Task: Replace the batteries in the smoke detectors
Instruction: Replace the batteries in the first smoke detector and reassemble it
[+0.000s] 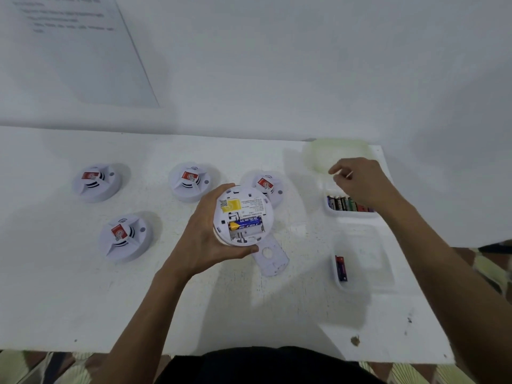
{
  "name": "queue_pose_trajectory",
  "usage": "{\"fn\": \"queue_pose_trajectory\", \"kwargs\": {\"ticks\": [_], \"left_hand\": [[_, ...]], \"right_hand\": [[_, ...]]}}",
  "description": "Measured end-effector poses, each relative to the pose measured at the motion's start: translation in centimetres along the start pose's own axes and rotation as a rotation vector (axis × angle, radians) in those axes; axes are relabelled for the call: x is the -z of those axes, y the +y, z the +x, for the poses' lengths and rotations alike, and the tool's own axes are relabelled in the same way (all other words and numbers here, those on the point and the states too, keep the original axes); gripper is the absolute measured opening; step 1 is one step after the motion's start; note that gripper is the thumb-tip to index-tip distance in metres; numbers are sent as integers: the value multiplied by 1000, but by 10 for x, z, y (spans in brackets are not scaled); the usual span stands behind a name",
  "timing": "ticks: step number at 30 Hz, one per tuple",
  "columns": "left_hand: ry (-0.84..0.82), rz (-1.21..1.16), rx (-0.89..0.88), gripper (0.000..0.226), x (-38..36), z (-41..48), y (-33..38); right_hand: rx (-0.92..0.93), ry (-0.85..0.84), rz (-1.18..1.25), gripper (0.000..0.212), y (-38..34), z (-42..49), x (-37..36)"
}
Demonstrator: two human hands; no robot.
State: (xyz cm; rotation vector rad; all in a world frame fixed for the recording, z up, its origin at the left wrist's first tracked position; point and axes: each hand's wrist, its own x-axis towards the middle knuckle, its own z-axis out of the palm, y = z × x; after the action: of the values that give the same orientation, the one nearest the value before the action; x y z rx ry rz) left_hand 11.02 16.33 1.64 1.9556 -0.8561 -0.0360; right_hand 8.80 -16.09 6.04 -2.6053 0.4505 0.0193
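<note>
Cradling the open detector (243,214) by its rim in your left hand (205,236) above the table (194,314), you hold a light, rigid plastic shell; keep to the edge. One battery (245,225) sits inside, one slot empty. Four more detectors (97,182) lie on the table. Your right hand (360,184) hovers curled over the battery tray (349,214); whether it pinches anything, I cannot tell.

Head-worn view, forward and steeply down, close over table (194,314).
</note>
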Motion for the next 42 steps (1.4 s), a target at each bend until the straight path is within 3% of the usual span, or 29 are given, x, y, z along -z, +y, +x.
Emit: {"fn": "queue_pose_trajectory", "kwargs": {"ticks": [5,8,13,16,20,26,31,36,42], "left_hand": [[2,7,36,87,0,2,-5],[3,26,42,86,0,2,-5],[-2,41,60,83,1,1,-3],[3,47,64,83,1,1,-2],[7,42,67,83,1,1,-2],[20,45,92,83,4,-1,0],[28,43,73,79,0,0,2],[52,80,52,79,-4,0,-5],[27,55,44,78,-7,0,-5]], "right_hand": [[-81,-256,-209,37,29,18,-20],[-79,-303,-206,46,37,24,-34],[-19,-308,-198,27,38,27,-34],[-15,-302,-103,27,41,23,-34],[-17,-209,57,19,40,14,-28],[-4,156,410,16,0,-20,-1],[92,149,832,17,-59,-67,-8],[122,56,805,17,-92,-99,-44],[170,126,724,12,-107,-112,-70]]}}
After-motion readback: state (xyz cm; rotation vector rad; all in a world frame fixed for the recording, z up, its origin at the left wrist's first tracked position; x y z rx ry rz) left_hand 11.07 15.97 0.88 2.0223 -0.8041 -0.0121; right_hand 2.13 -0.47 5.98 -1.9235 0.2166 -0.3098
